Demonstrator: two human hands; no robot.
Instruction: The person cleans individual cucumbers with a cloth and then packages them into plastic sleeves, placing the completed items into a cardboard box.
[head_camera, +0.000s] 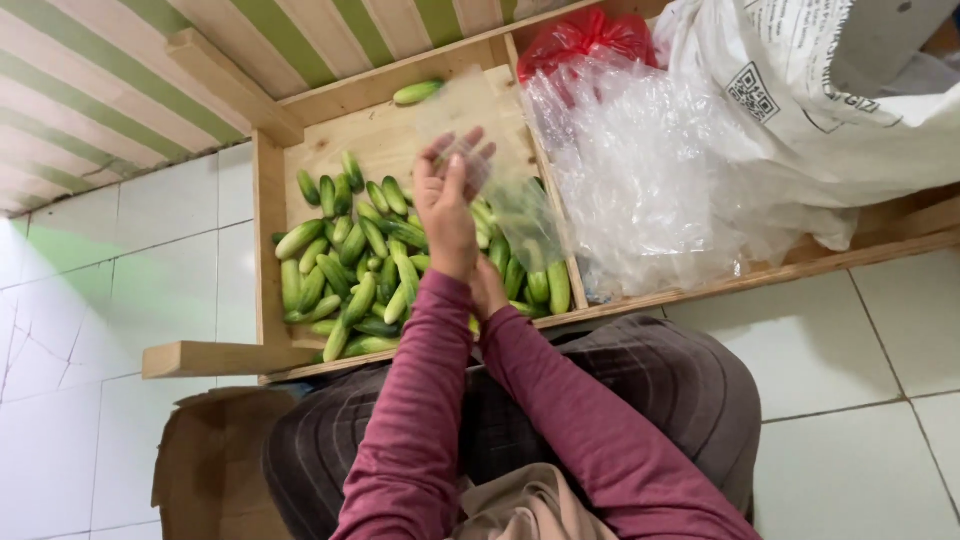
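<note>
The left hand (447, 205) pinches a clear plastic bag (500, 170) open above the cucumbers (350, 270) piled in the wooden crate (268, 240); the right hand (488, 290), mostly hidden, has fingers I cannot tell.

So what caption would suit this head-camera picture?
Left hand lifts a clear plastic bag over a wooden crate of cucumbers; right hand underneath.

White tiled floor (850, 370) with thin grey joints, pale wooden display bin (268, 240) with raised edges, green-and-cream striped surface (110, 90) beyond it, soft even light
</note>
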